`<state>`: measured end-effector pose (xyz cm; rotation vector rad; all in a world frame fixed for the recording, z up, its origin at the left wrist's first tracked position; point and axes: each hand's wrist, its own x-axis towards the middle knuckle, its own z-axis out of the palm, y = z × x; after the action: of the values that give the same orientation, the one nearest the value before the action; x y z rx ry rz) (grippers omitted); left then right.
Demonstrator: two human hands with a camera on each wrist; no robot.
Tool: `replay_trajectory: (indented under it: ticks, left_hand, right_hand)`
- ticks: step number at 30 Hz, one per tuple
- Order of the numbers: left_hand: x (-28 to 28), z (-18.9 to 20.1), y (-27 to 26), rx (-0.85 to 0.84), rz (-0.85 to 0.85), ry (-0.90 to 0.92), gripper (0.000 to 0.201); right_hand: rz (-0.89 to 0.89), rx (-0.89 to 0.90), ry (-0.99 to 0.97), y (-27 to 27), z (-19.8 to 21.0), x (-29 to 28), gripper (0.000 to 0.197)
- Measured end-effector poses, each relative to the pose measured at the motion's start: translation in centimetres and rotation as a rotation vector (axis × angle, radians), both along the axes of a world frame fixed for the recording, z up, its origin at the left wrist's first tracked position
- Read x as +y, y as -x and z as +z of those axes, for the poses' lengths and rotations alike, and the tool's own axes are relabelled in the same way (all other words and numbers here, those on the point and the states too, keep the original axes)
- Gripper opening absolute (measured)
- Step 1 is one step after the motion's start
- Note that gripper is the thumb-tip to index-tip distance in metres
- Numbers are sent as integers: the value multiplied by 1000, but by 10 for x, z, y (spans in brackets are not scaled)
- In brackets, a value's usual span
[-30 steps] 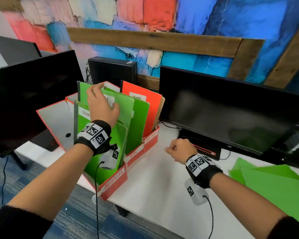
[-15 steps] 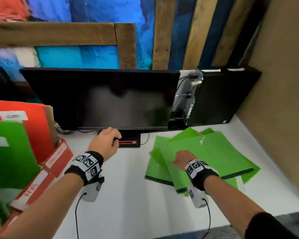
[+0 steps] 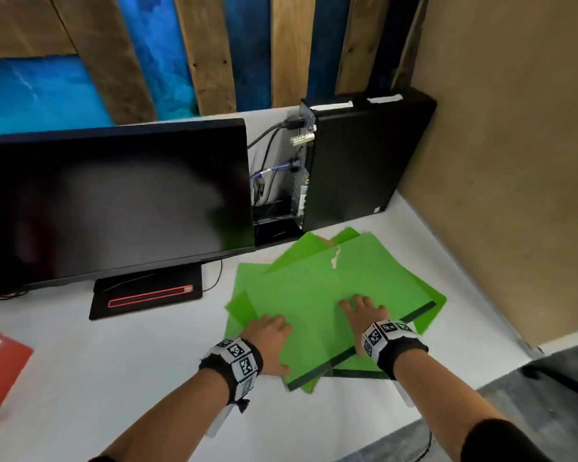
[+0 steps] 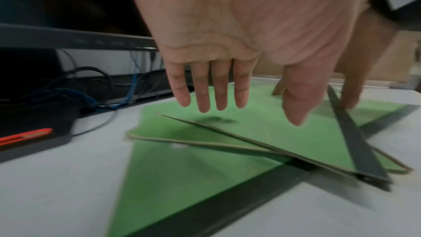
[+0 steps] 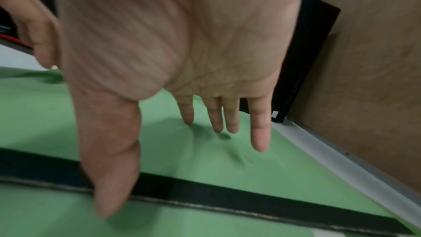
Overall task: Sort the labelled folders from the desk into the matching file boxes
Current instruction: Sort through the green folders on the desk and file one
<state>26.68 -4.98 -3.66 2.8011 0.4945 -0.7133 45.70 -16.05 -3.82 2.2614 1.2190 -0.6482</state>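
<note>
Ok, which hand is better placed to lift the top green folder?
Left, probably: the left hand sits at the top green folder's raised free edge, while the right hand presses flat on it.

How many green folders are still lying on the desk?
At least 3: the top folder under both hands, one sticking out on its left, one on its right. More may be hidden underneath.

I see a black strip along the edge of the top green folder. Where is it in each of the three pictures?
Head: black strip runs diagonally at lower right, under the right hand.
Left wrist: strip slants down the right side.
Right wrist: strip crosses the lower part, beneath the thumb.
Shared landmark: the top green folder.
</note>
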Motion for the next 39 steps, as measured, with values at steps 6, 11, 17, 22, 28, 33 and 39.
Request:
replay_trajectory:
  ticks: [6,11,17,22,28,33,39]
  left_hand:
    - [-25,-19,-24,178,17,59,112]
    - [-19,-14,-30,166,44,77,105]
    - [-25,-23,-29,219,57,20,118]
    - [-32,-24,-32,214,69,-10,122]
    - [-38,-5,-32,242,59,48,97]
    - [-28,34,-28,130,-120,-3,33]
    - [20,97,-11,-278,123,109,27]
  right_hand:
    - [40,6,37,0,-2,9,104]
    - [88,-12,34,-1,-4,9,96]
    - [99,-24,13,-4,-7,2,97]
    - [99,0,14,-5,-3,2,98]
    - [135,2,19,-6,-6,-1,110]
    - [181,12,17,-9,5,-4,96]
    - [114,-30,-336,-26,37,-9,64]
